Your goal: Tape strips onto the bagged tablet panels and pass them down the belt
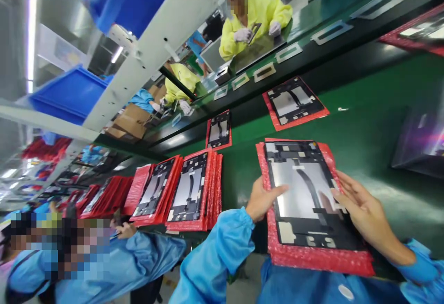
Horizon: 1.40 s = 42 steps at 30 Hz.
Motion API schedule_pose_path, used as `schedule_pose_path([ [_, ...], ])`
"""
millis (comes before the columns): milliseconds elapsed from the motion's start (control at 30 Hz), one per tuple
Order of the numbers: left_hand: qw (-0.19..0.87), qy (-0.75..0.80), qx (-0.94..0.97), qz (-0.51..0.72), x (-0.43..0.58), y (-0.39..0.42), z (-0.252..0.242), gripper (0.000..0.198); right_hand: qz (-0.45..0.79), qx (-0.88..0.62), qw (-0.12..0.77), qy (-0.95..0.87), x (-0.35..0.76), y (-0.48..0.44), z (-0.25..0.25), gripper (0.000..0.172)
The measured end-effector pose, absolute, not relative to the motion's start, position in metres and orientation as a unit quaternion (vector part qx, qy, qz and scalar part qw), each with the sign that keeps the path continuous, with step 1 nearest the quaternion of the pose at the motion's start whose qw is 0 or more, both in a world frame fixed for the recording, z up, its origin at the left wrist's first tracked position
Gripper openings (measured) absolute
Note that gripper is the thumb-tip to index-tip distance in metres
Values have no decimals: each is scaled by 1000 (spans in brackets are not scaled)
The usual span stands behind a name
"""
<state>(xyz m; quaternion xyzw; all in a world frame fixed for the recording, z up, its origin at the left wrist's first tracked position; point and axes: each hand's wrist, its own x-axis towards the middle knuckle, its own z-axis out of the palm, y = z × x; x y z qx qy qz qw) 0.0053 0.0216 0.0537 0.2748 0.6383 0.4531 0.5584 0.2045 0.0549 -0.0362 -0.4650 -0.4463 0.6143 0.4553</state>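
Held between my left hand (264, 199) and my right hand (367, 210) is a dark tablet back panel (301, 188) with a silver centre, lying on a red bubble bag (321, 258). My left fingers rest over the panel's near left side. My right fingers lie across its right side. The bench surface under the panel is hidden. Further along the green bench are several more panels on red bags, including a single one (294, 102) and stacks (189, 192).
A co-worker in a blue sleeve (145, 253) stands beside me at the left. Across the bench, a person in yellow (255, 24) handles a dark item. A white shelf rail (163, 50) carries blue bins (67, 95). Cardboard boxes (130, 121) stand beyond.
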Motion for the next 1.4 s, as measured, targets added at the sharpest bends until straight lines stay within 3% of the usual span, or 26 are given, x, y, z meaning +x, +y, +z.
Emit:
schedule_pose_path([
  [167, 486, 666, 310, 474, -30, 9, 92, 56, 656, -384, 444, -475, 186, 47, -25, 61],
  [400, 390, 759, 264, 450, -190, -58, 176, 61, 694, -369, 377, -490, 159, 61, -25, 56],
  [567, 308, 840, 254, 368, -269, -81, 177, 72, 681, -385, 362, -507, 143, 73, -42, 59],
  [767, 225, 910, 282, 206, -311, -79, 199, 44, 619, -386, 367, -577, 128, 81, -53, 66],
  [900, 97, 920, 362, 116, -318, -14, 236, 29, 462, -408, 379, -690, 107, 88, -51, 57],
  [1000, 77, 889, 446, 66, -297, 72, 213, 33, 347, -375, 388, -767, 89, 95, -49, 48],
  [1133, 88, 859, 504, 7, -257, 167, 130, 35, 237, -324, 402, -823, 78, 101, -51, 51],
  [1267, 72, 847, 522, -72, -246, 205, 77, 36, 204, -332, 356, -850, 81, 100, -45, 56],
  [1400, 54, 823, 540, -168, -262, 220, 62, 42, 230, -336, 283, -868, 83, 102, -30, 60],
])
